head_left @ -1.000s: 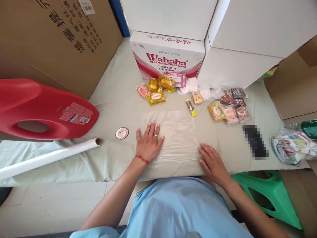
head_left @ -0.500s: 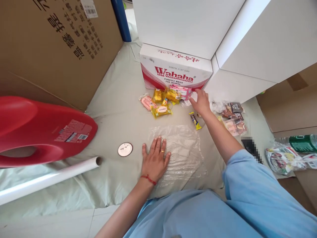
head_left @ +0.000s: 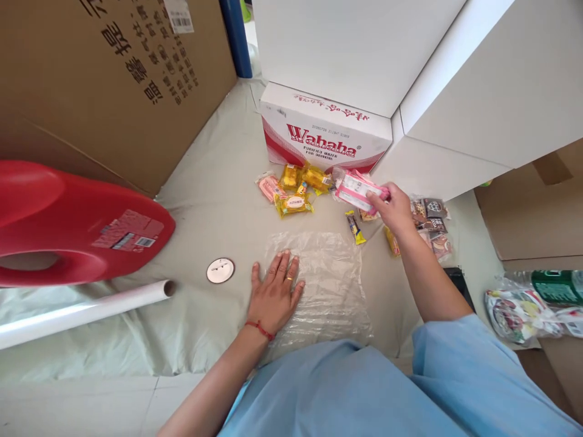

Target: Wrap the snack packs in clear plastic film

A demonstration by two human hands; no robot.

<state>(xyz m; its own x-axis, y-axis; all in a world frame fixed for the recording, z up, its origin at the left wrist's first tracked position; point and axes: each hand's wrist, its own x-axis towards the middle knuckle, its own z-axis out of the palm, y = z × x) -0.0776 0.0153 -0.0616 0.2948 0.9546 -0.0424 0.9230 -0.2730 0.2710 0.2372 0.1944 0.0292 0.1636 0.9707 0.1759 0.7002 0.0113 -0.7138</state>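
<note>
My left hand [head_left: 274,292] lies flat with fingers spread on the left part of a clear plastic bag [head_left: 330,282], which is spread out on the pale cloth. In my right hand [head_left: 394,206] is a pink and white snack packet [head_left: 355,192], gripped at its right end and raised near the carton. Left of it sit several yellow-wrapped snacks [head_left: 294,204] and a pink packet [head_left: 269,186]. Below the held packet lies a small blue and yellow snack bar [head_left: 354,227]. Brown snack packets [head_left: 435,208] are grouped right of my right forearm.
A white and red water carton [head_left: 325,133] stands against white cabinets [head_left: 355,48]. To the left are a large cardboard box [head_left: 113,91], a red jug [head_left: 91,224], a white tube [head_left: 86,309] and a round badge [head_left: 220,270]. A green-labelled bottle [head_left: 558,285] lies far right.
My right hand has picked up the pink and white packet from beside the carton and brought it right and nearer to me. My left hand stays flat on the bag.
</note>
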